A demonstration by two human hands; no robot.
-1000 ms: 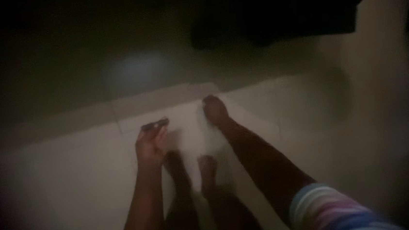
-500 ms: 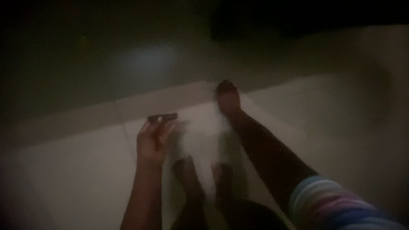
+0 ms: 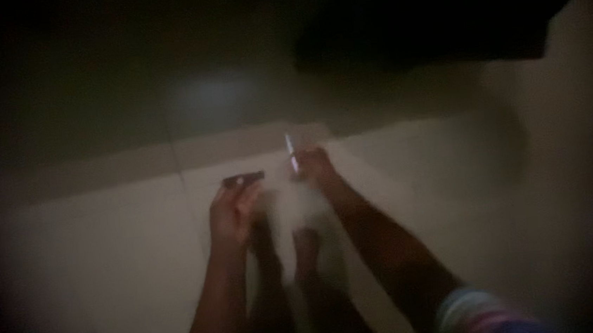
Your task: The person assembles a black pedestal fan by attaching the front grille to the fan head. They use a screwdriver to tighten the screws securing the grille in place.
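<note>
The scene is dim and blurred, so fine detail is hard to read. The left hand (image 3: 233,210) is raised above the pale tiled floor (image 3: 93,274) with its fingers curled up around a small dark flat thing (image 3: 243,180), which sits at the fingertips, on the far side of the hand from the wrist. Its long axis runs roughly left to right, tilted slightly up towards the right, crosswise to the forearm. What it is cannot be told.

The right hand (image 3: 314,168) is just to the right of the left hand and a little farther from the body. Its fingers are closed on a thin pale stick (image 3: 290,153), which juts out of the hand's left side, up and away from the body. The stick's long axis is close to upright in the picture, leaning a little to the left at the top. Its lower end lies near the right end of the dark thing, but whether the two touch cannot be told; they look just apart.

Between and below the hands there is a whitish blur, with two bare feet (image 3: 303,247) on the floor nearer the body. A striped sleeve (image 3: 477,314) covers the right upper arm. A dark mass lies well beyond the hands.
</note>
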